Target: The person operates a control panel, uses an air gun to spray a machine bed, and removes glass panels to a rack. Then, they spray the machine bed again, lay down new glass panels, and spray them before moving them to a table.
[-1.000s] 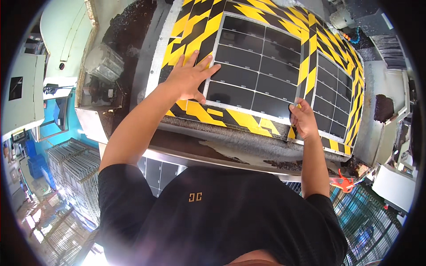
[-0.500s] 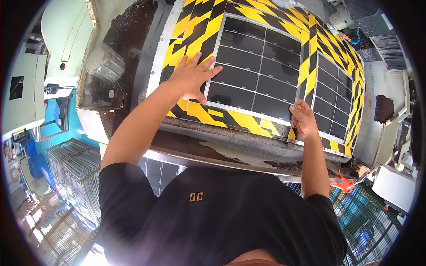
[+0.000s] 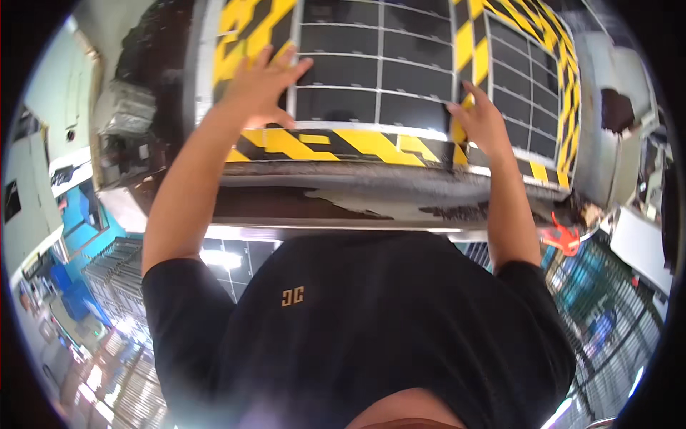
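A black panel [image 3: 339, 74], divided into rectangles by pale lines, lies flat on a bed covered with yellow-and-black striped tape [image 3: 354, 145]. My left hand [image 3: 259, 87] is at its left edge, fingers spread and thumb toward the near corner. At the near right corner is my right hand [image 3: 486, 123], thumb and forefinger apart beside the panel's edge. Nothing shows between those fingers, though they are somewhat blurred. A second, similar black panel [image 3: 509, 79] lies to the right of my right hand. The far edge of the first panel is out of the picture.
A worn metal ledge [image 3: 286, 202] runs between the bed and my body. An orange-red spray-gun-like tool [image 3: 563, 237] hangs at the right. Wire racks [image 3: 118, 268] stand at the lower left, and a gridded dark panel [image 3: 239, 266] shows below the ledge.
The view has shifted, so the bed sits higher in the picture. My right hand's thumb and forefinger, earlier pinched at the panel's corner, have come apart. My left hand stays spread.
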The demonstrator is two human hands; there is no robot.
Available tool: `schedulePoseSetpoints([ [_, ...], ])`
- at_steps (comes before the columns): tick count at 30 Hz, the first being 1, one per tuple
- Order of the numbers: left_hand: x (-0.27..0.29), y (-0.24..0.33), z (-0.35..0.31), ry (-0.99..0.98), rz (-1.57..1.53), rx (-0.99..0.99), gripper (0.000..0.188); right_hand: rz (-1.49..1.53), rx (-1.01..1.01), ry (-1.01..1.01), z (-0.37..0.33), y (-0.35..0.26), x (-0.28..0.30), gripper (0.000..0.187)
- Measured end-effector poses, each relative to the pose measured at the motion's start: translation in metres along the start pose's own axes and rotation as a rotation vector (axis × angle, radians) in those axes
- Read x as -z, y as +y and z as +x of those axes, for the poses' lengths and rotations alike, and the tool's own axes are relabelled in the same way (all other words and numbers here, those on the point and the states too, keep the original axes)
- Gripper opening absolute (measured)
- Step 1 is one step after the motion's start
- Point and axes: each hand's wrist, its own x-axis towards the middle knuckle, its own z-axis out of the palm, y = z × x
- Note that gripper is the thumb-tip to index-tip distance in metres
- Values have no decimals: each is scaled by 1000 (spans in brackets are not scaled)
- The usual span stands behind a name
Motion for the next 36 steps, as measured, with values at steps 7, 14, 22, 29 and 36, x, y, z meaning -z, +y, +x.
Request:
schedulePoseSetpoints([
  [7, -1, 3, 4, 4, 17, -13, 112, -178, 9, 26, 2, 0, -11, 81],
  [14, 4, 8, 4, -56, 16, 16, 120, -198, -35, 1, -2, -10, -8, 82],
  [22, 17, 16, 6, -59, 107, -9, 109, -197, -12, -8, 0, -9, -4, 89],
  [29, 54, 43, 30, -128, 203, 17, 74, -57, 26, -21, -19, 3, 51, 99],
  [36, 66, 134, 49, 241, -25, -194, 37, 74, 67, 191, -89, 92, 225, 65],
])
